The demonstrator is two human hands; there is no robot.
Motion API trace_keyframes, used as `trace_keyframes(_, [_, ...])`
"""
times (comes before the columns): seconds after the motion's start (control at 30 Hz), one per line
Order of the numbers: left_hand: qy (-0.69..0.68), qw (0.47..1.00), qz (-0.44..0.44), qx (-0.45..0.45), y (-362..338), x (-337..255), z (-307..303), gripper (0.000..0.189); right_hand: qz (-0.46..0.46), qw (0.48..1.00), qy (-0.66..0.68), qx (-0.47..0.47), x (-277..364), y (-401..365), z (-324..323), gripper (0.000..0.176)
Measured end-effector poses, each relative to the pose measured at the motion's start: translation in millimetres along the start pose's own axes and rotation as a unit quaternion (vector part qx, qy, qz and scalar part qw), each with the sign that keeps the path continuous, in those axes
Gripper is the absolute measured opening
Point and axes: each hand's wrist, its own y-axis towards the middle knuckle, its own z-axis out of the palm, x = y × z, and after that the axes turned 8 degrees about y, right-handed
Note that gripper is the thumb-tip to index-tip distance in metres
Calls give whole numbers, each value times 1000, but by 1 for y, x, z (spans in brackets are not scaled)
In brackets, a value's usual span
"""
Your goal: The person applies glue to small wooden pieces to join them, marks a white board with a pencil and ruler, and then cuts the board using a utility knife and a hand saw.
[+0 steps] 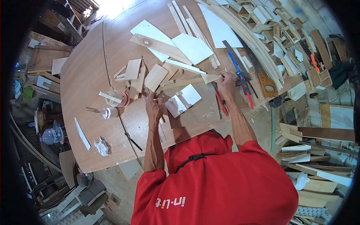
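My right hand (226,84) is closed on the end of a small pale wood piece (211,78) with a pointed shape, over the right part of the worktable. My left hand (154,106) rests on the table with its fingers bent. What lies under those fingers, if anything, is hidden. Just to its right is a white-faced board piece (190,94) with small wood strips across it. Below the left hand, a thin ruler-like strip (162,132) runs toward the table's near edge. Beyond the left hand lie small wood blocks (156,77).
A blue and red bar clamp (240,73) and a handsaw handle (267,86) lie at the right. White boards (193,48) and long strips cover the far side. At the left stand an open tub (114,98) and a jar with brushes (108,113). Wood offcuts (262,15) pile up beyond.
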Motion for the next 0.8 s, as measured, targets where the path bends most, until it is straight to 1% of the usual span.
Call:
trace_keyframes(0.03, [-12,1000,-16,9,-1,-2,-2,37,-1,1000,0,0,11,1,-8,23])
trace_keyframes(0.13, [-13,999,-26,26,-4,-3,-5,38,-4,999,-15,34,41,10,-28,23])
trace_keyframes(0.17, [-12,999,-31,26,-6,-1,-5,38,25,999,-7,47,45,18,-25,22])
trace_keyframes(0.2, [10,1000,-16,6,-6,0,-4,38,55,997,1,59,47,26,-20,22])
trace_keyframes(0.23, [33,999,1,-14,-6,3,-3,38,54,996,3,65,46,34,-12,22])
trace_keyframes(0.27, [35,999,-3,-15,-6,6,-1,38,89,992,36,83,45,43,-2,24])
trace_keyframes(0.3, [-1,1000,-14,-22,-7,9,2,36,123,985,69,101,43,52,8,27])
trace_keyframes(0.33, [-37,999,-24,-30,-8,8,1,35,122,984,71,104,44,59,16,27])
trace_keyframes(0.37, [-35,999,-26,-32,-9,8,-1,35,136,985,60,93,45,66,25,30])
trace_keyframes(0.43, [-63,996,-67,-8,-13,-2,-8,34,148,984,49,87,42,78,43,33])
trace_keyframes(0.5, [-75,995,-71,-9,-17,1,-9,34,194,970,72,129,38,86,59,39])
trace_keyframes(0.53, [-88,994,-70,-7,-18,3,-9,35,192,970,73,132,37,87,65,39])
trace_keyframes(0.6, [-73,995,-71,-11,-21,3,-11,35,216,967,96,97,41,89,70,41])
trace_keyframes(0.63, [-59,996,-68,-12,-23,2,-12,36,214,967,95,98,46,88,67,41])
trace_keyframes(0.7, [-49,997,-65,-18,-25,-1,-12,35,248,953,145,95,53,84,61,41])
trace_keyframes(0.73, [-37,997,-61,-25,-26,-2,-12,34,247,953,145,95,53,85,65,41])
trace_keyframes(0.8, [-47,996,-70,-23,-28,-13,-19,35,278,926,255,-4,49,81,79,42])
